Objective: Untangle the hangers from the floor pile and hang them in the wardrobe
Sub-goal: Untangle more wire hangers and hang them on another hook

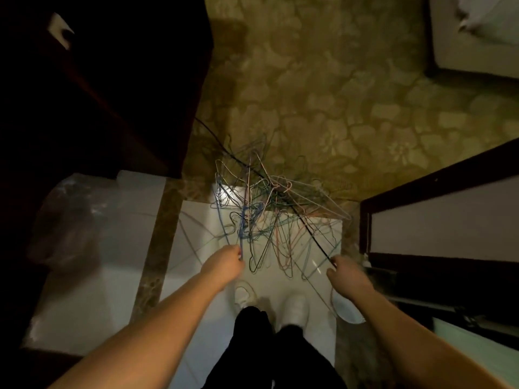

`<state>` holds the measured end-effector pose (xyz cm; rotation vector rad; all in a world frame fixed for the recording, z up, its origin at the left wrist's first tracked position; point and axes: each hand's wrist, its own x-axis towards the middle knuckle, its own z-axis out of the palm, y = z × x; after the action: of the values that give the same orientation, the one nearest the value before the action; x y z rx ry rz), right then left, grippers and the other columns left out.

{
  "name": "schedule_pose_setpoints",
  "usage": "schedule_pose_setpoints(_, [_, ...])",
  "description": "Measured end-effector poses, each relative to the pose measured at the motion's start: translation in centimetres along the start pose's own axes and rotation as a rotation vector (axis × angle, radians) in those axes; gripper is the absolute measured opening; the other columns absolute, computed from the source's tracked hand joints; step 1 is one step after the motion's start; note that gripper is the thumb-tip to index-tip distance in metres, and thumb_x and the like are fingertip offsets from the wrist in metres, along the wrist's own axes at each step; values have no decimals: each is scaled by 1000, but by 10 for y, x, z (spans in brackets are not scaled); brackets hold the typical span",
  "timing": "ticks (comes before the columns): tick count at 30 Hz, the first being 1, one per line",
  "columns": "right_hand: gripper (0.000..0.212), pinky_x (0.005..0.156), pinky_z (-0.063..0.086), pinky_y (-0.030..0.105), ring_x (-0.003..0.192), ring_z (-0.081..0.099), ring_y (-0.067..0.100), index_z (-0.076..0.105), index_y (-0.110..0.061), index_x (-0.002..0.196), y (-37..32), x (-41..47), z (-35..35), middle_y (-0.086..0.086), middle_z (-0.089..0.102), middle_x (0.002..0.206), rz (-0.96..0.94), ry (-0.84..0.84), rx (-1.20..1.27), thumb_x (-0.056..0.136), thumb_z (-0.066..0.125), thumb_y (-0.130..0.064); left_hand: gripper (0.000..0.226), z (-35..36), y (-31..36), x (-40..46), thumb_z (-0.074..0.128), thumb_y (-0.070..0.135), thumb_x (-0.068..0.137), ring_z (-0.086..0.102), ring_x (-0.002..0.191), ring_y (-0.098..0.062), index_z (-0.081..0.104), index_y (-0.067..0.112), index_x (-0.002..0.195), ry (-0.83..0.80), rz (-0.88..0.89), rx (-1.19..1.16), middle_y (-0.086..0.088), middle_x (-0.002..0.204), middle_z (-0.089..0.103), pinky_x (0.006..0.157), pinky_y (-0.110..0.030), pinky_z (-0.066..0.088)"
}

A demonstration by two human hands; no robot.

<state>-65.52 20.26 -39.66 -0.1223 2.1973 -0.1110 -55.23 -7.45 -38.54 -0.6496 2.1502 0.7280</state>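
A tangled pile of thin wire hangers in blue, green, pink and white lies on the floor ahead of my feet, half on white tile, half on patterned carpet. My left hand grips a blue hanger at the pile's near left edge. My right hand pinches the near end of a long black wire hanger that runs diagonally up-left across the pile. The wardrobe stands dark at the left; its inside is hidden.
A dark-framed door panel stands open at the right. A clear plastic bag sits on the floor at the left. A bed corner shows at the top right. My white shoes stand just behind the pile.
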Motion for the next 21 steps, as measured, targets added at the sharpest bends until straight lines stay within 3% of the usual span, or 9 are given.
schedule_pose_setpoints(5, [41,100,40,32,124,48,30,52,-7,134,14,114,16,15,49,139,9,72,71,98,48,-26,33,39,-10,110,45,25,93,58,108,-26,58,16,123,-39,-15,141,-8,125,59,88,-33,49])
schedule_pose_setpoints(8, [39,98,43,37,119,52,33,56,-6,130,24,180,20,16,53,134,-15,170,123,99,47,-29,34,57,-8,174,46,26,95,57,110,-27,55,17,125,-40,-2,206,-9,126,57,90,-36,50])
schedule_pose_setpoints(12, [34,85,46,40,100,58,38,60,-6,114,38,261,9,20,62,113,24,401,283,99,43,-32,33,74,9,254,47,25,97,57,98,-27,54,12,126,-41,4,263,-12,117,60,76,-32,45])
schedule_pose_setpoints(15, [39,88,42,41,108,54,38,57,-6,121,54,313,5,22,57,120,60,490,294,100,39,-34,35,87,24,304,44,23,98,55,96,-26,52,11,129,-53,13,319,-12,119,59,75,-32,44])
schedule_pose_setpoints(18, [44,97,37,43,122,48,38,50,-10,131,66,354,11,20,50,134,104,423,240,100,36,-37,35,96,38,348,44,23,98,55,96,-26,52,9,129,-32,49,274,-13,121,58,74,-32,43])
schedule_pose_setpoints(21, [43,97,37,40,122,48,38,49,-5,133,73,382,31,22,50,135,161,231,216,104,34,-34,37,97,49,384,50,19,95,56,98,-28,52,6,129,66,34,185,-14,122,56,76,-34,46])
